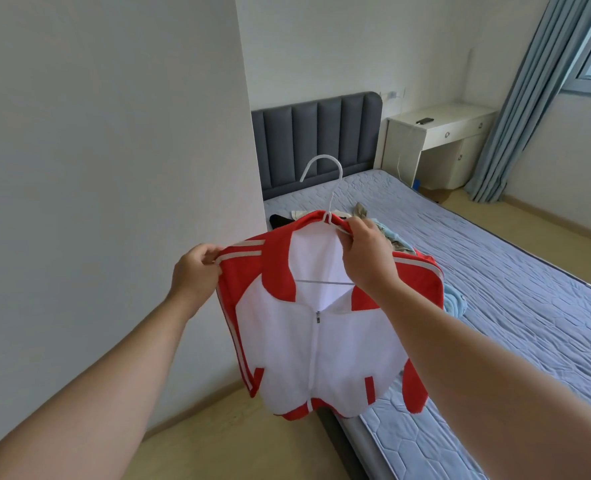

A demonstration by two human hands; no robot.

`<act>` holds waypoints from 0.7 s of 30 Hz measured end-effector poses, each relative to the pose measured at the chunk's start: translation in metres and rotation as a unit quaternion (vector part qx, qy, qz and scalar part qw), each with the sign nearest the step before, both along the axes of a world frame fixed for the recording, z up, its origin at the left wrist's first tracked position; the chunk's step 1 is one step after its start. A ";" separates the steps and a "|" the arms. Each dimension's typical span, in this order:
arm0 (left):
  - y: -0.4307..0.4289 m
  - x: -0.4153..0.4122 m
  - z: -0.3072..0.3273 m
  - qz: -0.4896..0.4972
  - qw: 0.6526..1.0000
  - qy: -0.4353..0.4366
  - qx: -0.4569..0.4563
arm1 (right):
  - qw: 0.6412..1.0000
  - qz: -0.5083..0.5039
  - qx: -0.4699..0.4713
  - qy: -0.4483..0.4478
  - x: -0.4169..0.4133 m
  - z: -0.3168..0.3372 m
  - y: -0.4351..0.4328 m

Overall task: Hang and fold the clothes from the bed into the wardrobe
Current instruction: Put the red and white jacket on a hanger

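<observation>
We hold the jacket (287,341) up in mid-air at the centre of our view, over the near corner of the bed (495,271), already threaded on the hanger (322,157), whose hook points to 12 o'clock. Our left hand (195,268), at 9 o'clock of the jacket, pinches the striped shoulder seam between thumb and fingers. Our right hand (365,252), at 12 o'clock, is curled round the collar where the wire meets the neck.

The cloth looks soft and light; it sags and ripples at the hem and will not hold a shape by itself. The zip is closed only to chest height, so the neck gapes and the shoulders could slip off the thin wire if we tilt it. We judge the safest hold is the hanger's neck just under the hook, keeping it level and tugging each shoulder square first.

More clothes (389,235) lie heaped on the bed at 1 o'clock, behind the jacket. Whether the pale panel at 9 o'clock is the wardrobe we cannot tell.
</observation>
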State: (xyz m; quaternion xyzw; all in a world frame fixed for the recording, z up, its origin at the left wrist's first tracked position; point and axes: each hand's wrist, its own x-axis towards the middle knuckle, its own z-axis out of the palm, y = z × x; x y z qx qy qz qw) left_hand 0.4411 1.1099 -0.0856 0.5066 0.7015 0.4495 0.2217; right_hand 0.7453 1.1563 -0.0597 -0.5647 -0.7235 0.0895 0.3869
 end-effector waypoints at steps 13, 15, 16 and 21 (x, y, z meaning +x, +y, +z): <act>-0.008 0.034 0.007 -0.128 0.950 0.238 0.159 | 0.997 -0.052 -0.039 -0.044 -0.009 -0.003 -0.003; -0.009 0.039 0.006 -0.145 0.942 0.244 0.182 | 0.996 -0.039 -0.054 -0.053 -0.006 -0.001 -0.003; -0.010 0.041 0.006 -0.148 0.941 0.241 0.186 | 0.996 -0.033 -0.061 -0.053 -0.005 -0.001 -0.003; -0.008 0.052 0.010 -0.085 0.982 0.109 0.128 | 0.996 -0.027 -0.074 -0.033 -0.002 -0.004 -0.008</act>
